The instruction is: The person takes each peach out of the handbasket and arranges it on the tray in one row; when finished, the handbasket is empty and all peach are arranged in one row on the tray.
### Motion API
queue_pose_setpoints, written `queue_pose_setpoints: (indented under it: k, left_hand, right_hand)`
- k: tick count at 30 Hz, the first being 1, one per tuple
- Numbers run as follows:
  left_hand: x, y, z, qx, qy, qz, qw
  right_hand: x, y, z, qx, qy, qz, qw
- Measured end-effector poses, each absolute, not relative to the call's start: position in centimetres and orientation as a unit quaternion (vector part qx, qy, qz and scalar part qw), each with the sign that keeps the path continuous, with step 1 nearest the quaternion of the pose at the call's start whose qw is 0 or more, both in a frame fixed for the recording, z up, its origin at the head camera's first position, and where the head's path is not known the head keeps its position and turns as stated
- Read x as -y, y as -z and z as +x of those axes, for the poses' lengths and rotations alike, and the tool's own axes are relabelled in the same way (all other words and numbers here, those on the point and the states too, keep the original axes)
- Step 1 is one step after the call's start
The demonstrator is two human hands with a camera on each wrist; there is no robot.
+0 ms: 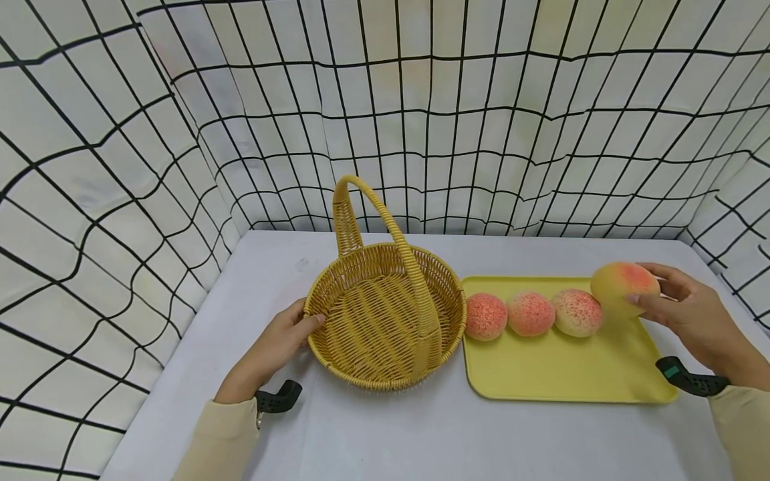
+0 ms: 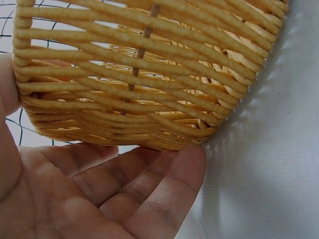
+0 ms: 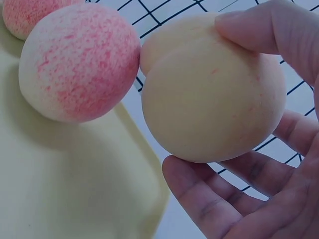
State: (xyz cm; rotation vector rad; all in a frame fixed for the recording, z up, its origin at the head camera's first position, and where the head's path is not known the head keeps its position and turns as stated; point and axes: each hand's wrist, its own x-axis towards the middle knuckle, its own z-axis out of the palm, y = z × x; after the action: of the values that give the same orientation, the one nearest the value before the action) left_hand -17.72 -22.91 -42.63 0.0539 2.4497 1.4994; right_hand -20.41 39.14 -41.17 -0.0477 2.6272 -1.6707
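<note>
A yellow woven basket (image 1: 373, 321) with a tall arched handle stands on the table, nothing inside it. My left hand (image 1: 289, 337) grips its left side, thumb over the rim and fingers (image 2: 164, 194) against the outer wall. My right hand (image 1: 692, 310) holds a yellow peach (image 1: 622, 287) with a red blush between thumb and fingers, above the right end of a yellow tray (image 1: 559, 374). The right wrist view shows the cleft in this peach (image 3: 214, 99). Three speckled pink peaches, the left (image 1: 486, 316), middle (image 1: 531, 314) and right (image 1: 577, 312), sit in a row on the tray.
A white cloth covers the table (image 1: 385, 434). White walls with a black grid pattern (image 1: 421, 133) enclose the back and both sides. The tray lies close against the basket's right side.
</note>
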Motion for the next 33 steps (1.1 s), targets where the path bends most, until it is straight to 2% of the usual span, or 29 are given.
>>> queue_pose_setpoints:
  k: [18, 33]
  left_hand:
    - [22.9, 42.6, -17.7, -0.845, -0.518, 0.014, 0.134]
    - [22.9, 42.7, -17.7, -0.840, -0.525, 0.019, 0.134]
  right_hand:
    - [-39.5, 43.6, -20.3, -0.862, 0.505, 0.039, 0.011]
    - [-38.8, 43.9, -19.9, -0.891, 0.448, 0.076, 0.014]
